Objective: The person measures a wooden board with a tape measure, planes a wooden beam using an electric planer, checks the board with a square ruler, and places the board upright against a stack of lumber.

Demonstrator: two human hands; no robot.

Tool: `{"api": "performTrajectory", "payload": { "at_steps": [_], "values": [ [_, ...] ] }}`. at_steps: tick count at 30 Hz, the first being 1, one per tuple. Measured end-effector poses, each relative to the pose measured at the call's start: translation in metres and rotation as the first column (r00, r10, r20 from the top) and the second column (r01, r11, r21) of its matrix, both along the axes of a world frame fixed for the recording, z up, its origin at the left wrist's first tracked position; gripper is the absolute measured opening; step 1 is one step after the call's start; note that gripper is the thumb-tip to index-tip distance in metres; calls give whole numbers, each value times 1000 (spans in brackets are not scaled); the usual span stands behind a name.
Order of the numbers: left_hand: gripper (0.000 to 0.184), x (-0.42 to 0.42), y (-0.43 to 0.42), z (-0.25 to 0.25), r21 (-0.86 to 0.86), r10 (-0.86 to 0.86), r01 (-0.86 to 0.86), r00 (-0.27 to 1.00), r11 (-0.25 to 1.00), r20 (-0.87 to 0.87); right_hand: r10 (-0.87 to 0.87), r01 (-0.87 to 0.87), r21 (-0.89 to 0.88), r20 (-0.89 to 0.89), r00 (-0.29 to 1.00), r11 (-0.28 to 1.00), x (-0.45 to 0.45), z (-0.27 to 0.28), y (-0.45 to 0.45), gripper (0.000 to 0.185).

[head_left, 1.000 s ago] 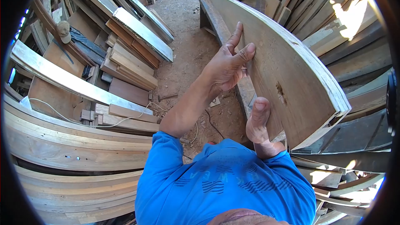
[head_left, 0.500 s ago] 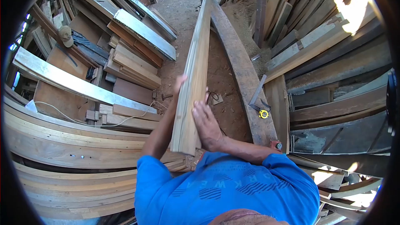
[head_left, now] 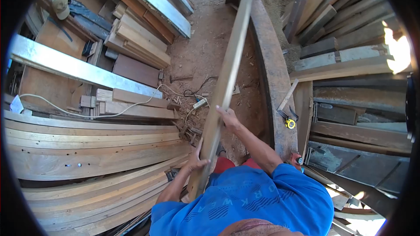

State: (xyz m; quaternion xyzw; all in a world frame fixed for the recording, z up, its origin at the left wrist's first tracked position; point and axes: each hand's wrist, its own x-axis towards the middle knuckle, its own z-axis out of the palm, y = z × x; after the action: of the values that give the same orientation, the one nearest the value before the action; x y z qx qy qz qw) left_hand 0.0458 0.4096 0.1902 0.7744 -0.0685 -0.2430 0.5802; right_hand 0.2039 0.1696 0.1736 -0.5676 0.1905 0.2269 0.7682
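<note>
A long wooden board (head_left: 223, 87) slants away from my body, its far end over the narrow workbench (head_left: 267, 48). Its near end sits by my left side, against the blue shirt. My left hand (head_left: 197, 160) is closed around the board's left side near that end, thumb across it. Farther up, my right hand (head_left: 229, 119) grips the right edge, and its far fingers are partly hidden by the wood. On the bench lie a yellow tape measure (head_left: 290, 123) and a try square (head_left: 287, 97). A red tool (head_left: 296, 158) is at the bench's near end.
Stacked planks (head_left: 96, 148) fill the left side, and more timber (head_left: 358, 96) leans and lies on the right. A pale cable (head_left: 57, 105) runs to a power strip (head_left: 200, 103) on the dirt floor (head_left: 183, 57). A cap (head_left: 61, 6) hangs at upper left.
The board has turned to show a narrower face, and its near end has come closer to my body. My left hand slid nearer me; my right hand moved farther along. The view shifted.
</note>
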Motion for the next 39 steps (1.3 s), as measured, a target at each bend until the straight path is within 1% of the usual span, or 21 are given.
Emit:
{"api": "performTrajectory", "payload": {
  "at_steps": [1, 2, 3, 4, 5, 6, 8, 9, 11, 14, 16, 18, 21, 24, 26, 27, 30, 33, 36, 37, 39],
  "values": [
    [131, -6, 7, -1, 167, -55, 56, 998, 984, -10, -95, 93, -22, -142, 985, 995, 3, -6, 16, 72],
    [133, -14, 13, 0, 358, -56, 83, 995, 930, -86, -194, 185, -58, -280, 940, 981, 1, -12, 29, 67],
    [134, -15, 7, 34, 533, -44, 124, 986, 837, -159, -270, 269, -39, -270, 924, 962, -12, -23, 38, 56],
    [136, -12, 6, 51, 680, -19, 170, 974, 713, -224, -268, 277, -7, -271, 924, 961, -21, -46, 44, 58],
    [137, -20, 11, 37, 747, 47, 72, 989, 661, -137, -266, 283, 22, -279, 923, 959, -33, -74, 47, 61],
    [132, -21, 20, 26, 672, 87, 20, 988, 740, -125, -266, 292, 49, -294, 918, 955, -41, -90, 51, 63],
    [124, -20, 45, 3, 507, 156, -80, 982, 858, -110, -269, 284, -11, -365, 892, 959, -51, -70, 61, 70],
    [115, -19, 53, -8, 520, 136, -31, 977, 854, -165, -274, 282, -39, -400, 874, 959, -56, -60, 67, 74],
    [99, -7, 61, -34, 530, 96, 65, 958, 845, -269, -239, 245, -36, -402, 884, 969, -66, -87, 74, 81],
    [83, 11, 63, -66, 435, 195, -47, 933, 899, -304, -171, 196, 9, -451, 876, 981, -79, -121, 78, 88],
    [80, 13, 69, -116, 432, 236, -76, 914, 899, -330, -140, 158, -4, -489, 861, 987, -90, -123, 81, 90],
    [82, 14, 68, -111, 398, 237, -79, 900, 914, -367, -116, 93, -72, -505, 855, 993, -96, -124, 81, 89],
    [88, -4, 69, -127, 361, 220, -63, 883, 930, -414, -16, -32, -88, -489, 872, 996, -96, -99, 79, 85],
    [87, -15, 75, -131, 350, 222, -63, 873, 935, -434, -34, 8, -55, -484, 874, 998, -98, -110, 81, 88],
    [89, -17, 76, -122, 391, 226, -51, 881, 919, -415, 17, 19, 71, -472, 882, 997, -103, -115, 77, 87],
    [92, -13, 73, -100, 433, 221, -32, 892, 901, -395, 44, 20, 134, -459, 887, 991, -100, -116, 75, 87],
    [99, -6, 74, -78, 528, 189, 1, 934, 849, -305, 60, 43, 193, -499, 865, 980, -99, -117, 77, 84],
    [101, -8, 73, -78, 560, 219, -29, 936, 828, -275, 160, -64, 221, -451, 878, 973, -97, -128, 67, 79],
    [98, -10, 74, -94, 561, 287, -116, 931, 819, -225, 290, -324, 40, -555, 780, 945, -74, -88, 52, 74],
    [96, -14, 73, -96, 559, 308, -151, 931, 815, -197, 362, -424, 20, -558, 747, 906, -66, -92, 43, 71],
    [94, -12, 73, -84, 552, 296, -69, 894, 831, -335, 481, -593, -42, -541, 690, 804, -33, -107, 10, 66]
  ]
}}
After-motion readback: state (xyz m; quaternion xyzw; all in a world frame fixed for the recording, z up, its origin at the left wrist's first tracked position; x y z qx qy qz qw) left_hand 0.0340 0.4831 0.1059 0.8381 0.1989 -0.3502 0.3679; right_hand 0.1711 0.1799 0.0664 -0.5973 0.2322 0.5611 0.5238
